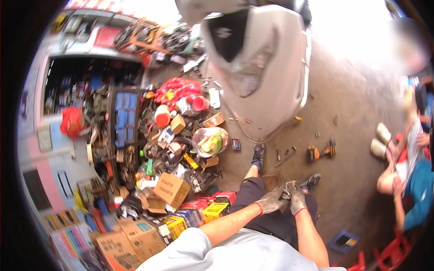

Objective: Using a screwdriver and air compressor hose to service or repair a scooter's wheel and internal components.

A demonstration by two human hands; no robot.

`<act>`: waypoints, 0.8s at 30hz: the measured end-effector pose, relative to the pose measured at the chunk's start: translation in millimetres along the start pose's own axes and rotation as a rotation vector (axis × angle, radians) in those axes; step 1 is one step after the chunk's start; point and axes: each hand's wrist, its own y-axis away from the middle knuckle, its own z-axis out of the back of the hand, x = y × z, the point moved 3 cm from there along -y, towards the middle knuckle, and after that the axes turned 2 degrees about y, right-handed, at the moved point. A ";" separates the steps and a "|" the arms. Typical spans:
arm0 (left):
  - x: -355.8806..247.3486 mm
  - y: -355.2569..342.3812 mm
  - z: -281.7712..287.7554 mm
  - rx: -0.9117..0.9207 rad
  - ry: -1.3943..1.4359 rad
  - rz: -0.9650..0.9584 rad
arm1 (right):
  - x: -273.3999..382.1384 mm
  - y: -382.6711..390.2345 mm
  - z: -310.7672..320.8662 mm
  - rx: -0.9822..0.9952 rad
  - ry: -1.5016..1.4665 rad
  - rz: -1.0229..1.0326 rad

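Note:
My left hand (pixel 271 202) and my right hand (pixel 297 198), both in dirty grey work gloves with red cuffs, meet above my lap. Their fingers close around a small dark, metal-looking part (pixel 285 195), mostly hidden by the gloves, so its kind cannot be made out. In front of me stands a silver scooter (pixel 280 58) with a black front panel. A yellow-and-black cordless drill (pixel 322 150) lies on the floor to the right of my feet. Between it and my left shoe are a few small hand tools (pixel 285 158).
On the left, a heap of parts, bags and boxes surrounds a clear plastic tub (pixel 210 142). Cardboard cartons (pixel 124 244) stand nearer me, and blue drawers (pixel 125 118) rise behind. At right sits a person in a teal top (pixel 418 194), near red stools (pixel 392 253) and a blue tray (pixel 343 242).

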 end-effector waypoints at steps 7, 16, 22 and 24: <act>84.7 55.3 131.4 -0.527 -0.111 -0.035 | 38.7 -6.6 8.4 -0.158 0.328 0.031; 312.4 179.2 290.3 -0.766 0.178 0.508 | 87.1 -8.9 -168.4 -0.216 0.781 0.176; 401.4 257.0 275.1 -0.772 0.020 0.501 | 91.6 -37.5 -335.3 -0.098 1.079 0.315; 430.0 260.8 253.4 -0.917 0.671 0.586 | 91.9 -44.2 -376.7 -0.079 1.055 0.299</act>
